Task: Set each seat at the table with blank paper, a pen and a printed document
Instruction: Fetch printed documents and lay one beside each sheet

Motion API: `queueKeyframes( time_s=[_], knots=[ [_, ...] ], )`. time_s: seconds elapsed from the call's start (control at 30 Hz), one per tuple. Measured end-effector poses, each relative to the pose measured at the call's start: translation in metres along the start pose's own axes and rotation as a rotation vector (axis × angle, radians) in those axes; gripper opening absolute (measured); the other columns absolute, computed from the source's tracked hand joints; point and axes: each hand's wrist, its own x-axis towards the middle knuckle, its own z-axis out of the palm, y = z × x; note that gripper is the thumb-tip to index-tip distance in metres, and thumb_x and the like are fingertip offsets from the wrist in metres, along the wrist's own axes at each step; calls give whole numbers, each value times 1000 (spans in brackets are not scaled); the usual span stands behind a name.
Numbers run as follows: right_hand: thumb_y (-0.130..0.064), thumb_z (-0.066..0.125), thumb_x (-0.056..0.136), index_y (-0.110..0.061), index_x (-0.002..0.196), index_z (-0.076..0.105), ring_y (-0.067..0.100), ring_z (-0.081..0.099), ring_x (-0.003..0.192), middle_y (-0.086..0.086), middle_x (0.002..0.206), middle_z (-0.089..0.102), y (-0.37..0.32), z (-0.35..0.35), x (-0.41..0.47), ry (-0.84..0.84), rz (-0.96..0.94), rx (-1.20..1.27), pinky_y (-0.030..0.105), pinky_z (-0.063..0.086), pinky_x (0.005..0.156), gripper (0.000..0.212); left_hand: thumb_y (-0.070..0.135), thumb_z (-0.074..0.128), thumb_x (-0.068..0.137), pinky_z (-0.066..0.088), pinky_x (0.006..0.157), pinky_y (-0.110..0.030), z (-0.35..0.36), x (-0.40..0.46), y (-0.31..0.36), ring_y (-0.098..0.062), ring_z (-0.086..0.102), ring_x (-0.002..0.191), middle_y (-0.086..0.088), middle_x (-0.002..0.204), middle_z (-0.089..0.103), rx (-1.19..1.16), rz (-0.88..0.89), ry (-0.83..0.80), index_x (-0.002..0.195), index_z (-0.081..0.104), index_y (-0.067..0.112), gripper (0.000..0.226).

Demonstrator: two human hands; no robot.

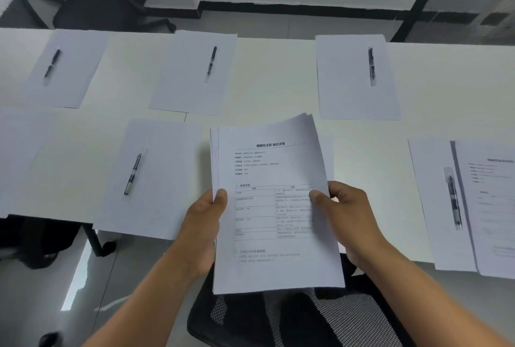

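Head view, printed stack (276, 207) between left hand (204, 224), right hand (345, 212), both gripping it

Between the left hand (204, 224) and the right hand (347, 215) the stack of printed documents (278, 207) is white with grey-black text and a ruled grey table. Beyond and to either side of the hands lie 5 plain white blank sheets (192, 73) on a cream-white table (273, 81), each with a black pen (133, 173) showing clear and silver parts. Below the hands a chair (320, 318) is black with a black-and-white speckled mesh.
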Motion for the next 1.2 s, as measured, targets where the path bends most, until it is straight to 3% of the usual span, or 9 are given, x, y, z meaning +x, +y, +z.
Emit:
queueKeyframes(
  time_s=[0.07,0.13,0.3,0.5,0.63,0.73,0.87,1.07,1.2],
  knots=[
    [-13,65,105,-7,92,80,37,79,93,9,95,82,-2,-1,1,4,28,22,54,64,87,20,35,40,119,66,77,-31,2,1,2,-16,80,111,6,126,81,-1,-16,-6,134,71,29,35],
    [-11,66,104,-10,93,81,37,79,95,7,94,83,-2,-2,3,16,35,25,57,63,90,19,37,40,119,64,84,-36,3,3,1,-18,79,114,6,126,81,-5,-37,-3,134,72,30,36],
    [-8,71,101,-16,106,74,24,82,88,1,95,83,4,-9,10,77,44,72,50,66,87,9,38,42,118,62,86,-40,3,7,1,-20,80,111,5,126,82,16,-67,31,136,72,31,35],
    [-15,73,102,-9,99,70,31,80,90,7,95,81,21,-21,25,127,94,45,51,65,84,7,39,40,118,58,106,-51,3,15,-4,-23,76,122,5,131,79,63,-68,39,138,71,35,37],
    [-17,69,102,-8,89,65,28,67,72,6,82,75,31,-36,36,211,90,-26,41,54,67,16,37,40,119,61,93,-46,1,17,-3,-23,79,115,3,130,80,54,-59,37,140,70,33,37],
    [-16,65,104,-4,90,63,23,56,68,7,79,67,34,-52,42,280,81,-91,33,44,64,18,37,41,118,63,93,-48,-4,17,-1,-24,79,114,2,129,81,59,-68,58,137,72,32,36],
    [-14,61,105,-2,89,59,24,50,67,7,79,61,41,-70,50,379,77,-142,32,39,61,20,37,43,118,64,92,-49,-11,17,-2,-27,79,115,2,127,81,43,-79,101,136,72,32,35],
    [-13,60,104,0,97,61,23,52,68,9,86,65,48,-84,62,472,87,-187,34,41,62,15,35,46,117,61,101,-57,-23,17,-10,-32,78,116,-3,127,81,-24,-100,160,134,74,26,33],
    [-16,60,104,-8,99,62,23,58,74,6,93,68,48,-84,68,463,71,-203,37,47,67,10,35,47,117,57,105,-64,-32,18,-15,-35,78,118,-4,128,81,-48,-114,172,133,74,26,33]
  ],
)
